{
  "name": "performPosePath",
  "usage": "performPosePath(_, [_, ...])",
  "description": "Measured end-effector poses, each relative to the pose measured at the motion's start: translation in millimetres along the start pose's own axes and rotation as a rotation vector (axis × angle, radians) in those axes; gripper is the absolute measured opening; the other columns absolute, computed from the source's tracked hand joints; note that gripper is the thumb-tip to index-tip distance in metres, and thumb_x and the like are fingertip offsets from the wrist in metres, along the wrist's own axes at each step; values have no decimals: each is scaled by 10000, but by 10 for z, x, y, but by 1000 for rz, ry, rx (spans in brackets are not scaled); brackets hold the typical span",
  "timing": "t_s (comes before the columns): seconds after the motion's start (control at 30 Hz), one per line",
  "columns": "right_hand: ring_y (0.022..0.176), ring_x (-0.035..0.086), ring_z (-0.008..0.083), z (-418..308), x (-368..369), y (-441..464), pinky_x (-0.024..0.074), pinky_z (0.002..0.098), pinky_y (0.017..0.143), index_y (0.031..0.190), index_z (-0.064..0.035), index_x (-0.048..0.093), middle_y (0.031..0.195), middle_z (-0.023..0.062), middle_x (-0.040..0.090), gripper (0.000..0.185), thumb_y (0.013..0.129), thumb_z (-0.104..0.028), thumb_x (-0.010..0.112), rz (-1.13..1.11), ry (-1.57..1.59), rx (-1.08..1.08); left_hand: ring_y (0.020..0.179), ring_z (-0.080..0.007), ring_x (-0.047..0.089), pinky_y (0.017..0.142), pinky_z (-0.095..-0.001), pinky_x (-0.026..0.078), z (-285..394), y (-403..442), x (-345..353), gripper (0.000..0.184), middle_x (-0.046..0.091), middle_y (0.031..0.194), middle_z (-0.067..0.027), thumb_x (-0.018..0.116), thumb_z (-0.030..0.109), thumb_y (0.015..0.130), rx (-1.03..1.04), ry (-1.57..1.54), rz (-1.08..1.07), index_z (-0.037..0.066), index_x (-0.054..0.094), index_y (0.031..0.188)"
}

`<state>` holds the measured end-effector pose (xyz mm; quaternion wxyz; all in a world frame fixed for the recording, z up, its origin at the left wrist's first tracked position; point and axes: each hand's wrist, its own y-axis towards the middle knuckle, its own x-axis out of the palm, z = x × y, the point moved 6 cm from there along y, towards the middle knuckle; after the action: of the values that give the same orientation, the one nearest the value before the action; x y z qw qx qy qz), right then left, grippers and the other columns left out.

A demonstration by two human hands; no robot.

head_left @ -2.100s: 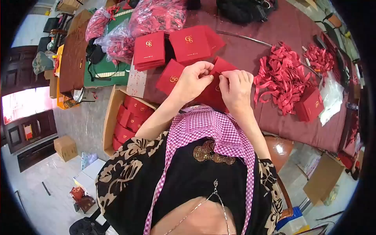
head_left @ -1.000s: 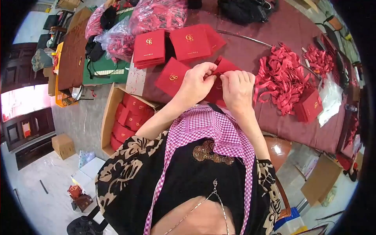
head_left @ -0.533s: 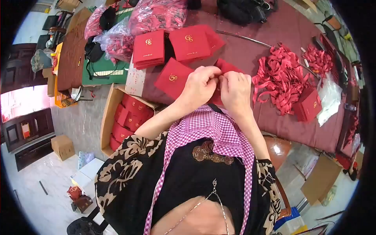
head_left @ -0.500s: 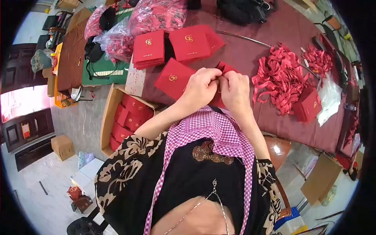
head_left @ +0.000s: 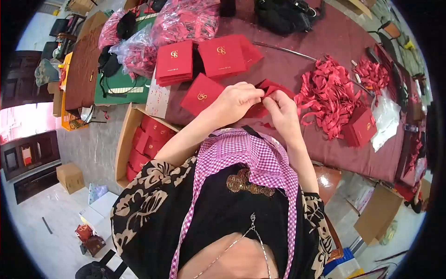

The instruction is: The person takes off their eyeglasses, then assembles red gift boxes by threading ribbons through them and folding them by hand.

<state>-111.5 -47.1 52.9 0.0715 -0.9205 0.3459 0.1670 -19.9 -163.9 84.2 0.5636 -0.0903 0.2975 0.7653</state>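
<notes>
Pinched together near the table's front edge, my left hand (head_left: pixel 239 101) and my right hand (head_left: pixel 282 109) grip a red paper bag (head_left: pixel 274 85) at its upper edge. Its front is largely covered by my fingers, and whether a ribbon is between the fingertips cannot be seen. Beside my left hand lies a flat red bag (head_left: pixel 200 94) with a gold logo. Beyond it are two stacks of similar bags, one on the left (head_left: pixel 174 60) and one on the right (head_left: pixel 224 53). A loose heap of red ribbons (head_left: pixel 330 95) spreads to the right of my right hand.
An open carton (head_left: pixel 121 149) of red bags stands at the table's left. Plastic sacks of ribbons (head_left: pixel 186 21) and a black bag (head_left: pixel 285 16) occupy the far side. At right are more red bags (head_left: pixel 360 128) and white plastic (head_left: pixel 386 121).
My right hand has turned and lowered slightly, its fingers now lower on the held bag. More of the bag's dark red upper part shows behind the fingers. The view has shifted a little.
</notes>
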Motion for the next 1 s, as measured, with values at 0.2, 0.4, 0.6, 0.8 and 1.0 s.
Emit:
performPosePath(0.2, [644, 534, 90, 97, -19, -36, 450, 272, 582, 838, 43, 587, 671, 65, 608, 145, 847, -97, 622, -16, 173, 37, 765, -302, 559, 710, -382, 447, 26, 73, 45, 129, 579, 777, -129, 577, 22, 795, 87, 80, -36, 5, 611, 919])
performPosePath(0.4, [674, 613, 299, -190, -200, -37, 472, 361, 615, 798, 3, 626, 728, 159, 631, 133, 790, -121, 675, -1, -157, -51, 765, -296, 560, 715, -382, 441, 10, 72, 64, 117, 578, 773, -121, 585, 7, 750, 146, 131, -25, 4, 600, 866])
performPosePath(0.6, [932, 538, 272, -659, -284, -20, 418, 375, 812, 977, -96, 642, 950, 79, 555, 257, 726, -38, 647, -149, -430, -582, 764, -300, 564, 722, -384, 442, 9, 90, 134, 129, 585, 780, -122, 608, 22, 708, 178, 117, -84, -3, 588, 833])
performPosePath(0.8, [888, 539, 291, -543, -166, 42, 436, 388, 778, 861, -59, 577, 882, 95, 537, 116, 752, -34, 608, -337, -399, -515, 770, -308, 585, 699, -389, 466, -65, 20, 147, 89, 609, 775, -128, 584, 15, 716, 44, 4, -88, 2, 596, 804])
performPosePath(1.0, [863, 537, 301, -548, -125, 88, 442, 390, 763, 859, -53, 562, 846, 107, 526, 105, 760, -41, 594, -366, -404, -520, 734, -262, 616, 655, -339, 488, -182, 0, 106, 102, 622, 759, -139, 571, 31, 738, -113, -89, -35, -5, 630, 813])
